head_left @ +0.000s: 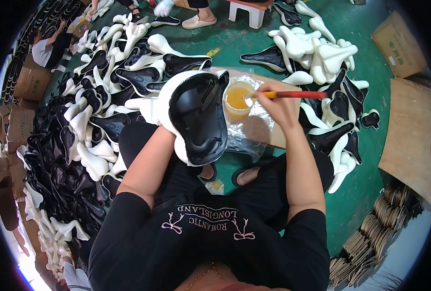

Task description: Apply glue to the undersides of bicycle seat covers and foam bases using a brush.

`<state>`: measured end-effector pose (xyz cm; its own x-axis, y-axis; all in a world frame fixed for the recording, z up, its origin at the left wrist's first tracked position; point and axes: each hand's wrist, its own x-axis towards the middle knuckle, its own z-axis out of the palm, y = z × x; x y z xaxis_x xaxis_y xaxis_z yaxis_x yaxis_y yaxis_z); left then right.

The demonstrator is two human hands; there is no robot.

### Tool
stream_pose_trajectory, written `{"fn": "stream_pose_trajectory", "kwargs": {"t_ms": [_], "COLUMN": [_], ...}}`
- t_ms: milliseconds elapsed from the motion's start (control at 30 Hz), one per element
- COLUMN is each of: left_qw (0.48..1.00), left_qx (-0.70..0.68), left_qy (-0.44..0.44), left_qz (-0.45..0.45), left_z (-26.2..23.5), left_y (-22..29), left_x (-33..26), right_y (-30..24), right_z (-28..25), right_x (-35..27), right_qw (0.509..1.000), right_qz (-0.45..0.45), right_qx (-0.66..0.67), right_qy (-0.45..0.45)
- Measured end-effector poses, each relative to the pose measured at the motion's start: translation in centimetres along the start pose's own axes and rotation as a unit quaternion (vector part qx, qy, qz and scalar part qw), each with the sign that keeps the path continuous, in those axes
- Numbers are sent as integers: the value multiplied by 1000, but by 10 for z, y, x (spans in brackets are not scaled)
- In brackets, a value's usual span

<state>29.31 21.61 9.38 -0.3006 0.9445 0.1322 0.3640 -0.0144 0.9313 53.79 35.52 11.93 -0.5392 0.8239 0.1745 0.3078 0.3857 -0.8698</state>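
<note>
the left hand (169, 127), its grip mostly hidden, props a black saddle shell (199, 119) hollow-side up for coating; right of it, the right hand (278, 104) pinches a red-handled brush (293, 94), bristles dipped in the yellow glue cup (237, 100).

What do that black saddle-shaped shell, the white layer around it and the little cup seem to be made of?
Black shell: probably moulded hard plastic, glossy with highlights. White layer: looks like matte foam padding, soft-edged. Cup: seemingly translucent thin plastic, since the amber liquid shows through.
</note>
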Motion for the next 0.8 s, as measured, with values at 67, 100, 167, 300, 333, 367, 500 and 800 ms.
{"fn": "stream_pose_trajectory", "kwargs": {"t_ms": [67,100,167,300,333,367,500,800], "left_qw": [997,997,969,963,963,960,952,940], "left_qx": [-69,-71,-244,-241,-244,-253,113,183], "left_qy": [-2,1,-24,-115,-111,-110,8,114], "left_qz": [14,15,-20,14,14,42,284,263], "left_z": [0,0,2,4,5,6,17,10], "left_y": [-5,-7,-4,27,28,27,46,53], "left_x": [6,8,7,8,8,11,23,32], "right_y": [4,6,-8,-36,-38,-40,-46,-80], "right_z": [9,7,-9,-43,-41,-37,-27,-40], "right_x": [2,2,8,-5,-8,-10,-9,-28], "right_qw": [994,999,997,930,931,924,934,957], "right_qz": [-34,-13,-19,41,42,59,62,-166], "right_qx": [-68,-33,61,363,362,370,343,152], "right_qy": [-77,-32,37,-25,-29,-71,-71,-184]}}
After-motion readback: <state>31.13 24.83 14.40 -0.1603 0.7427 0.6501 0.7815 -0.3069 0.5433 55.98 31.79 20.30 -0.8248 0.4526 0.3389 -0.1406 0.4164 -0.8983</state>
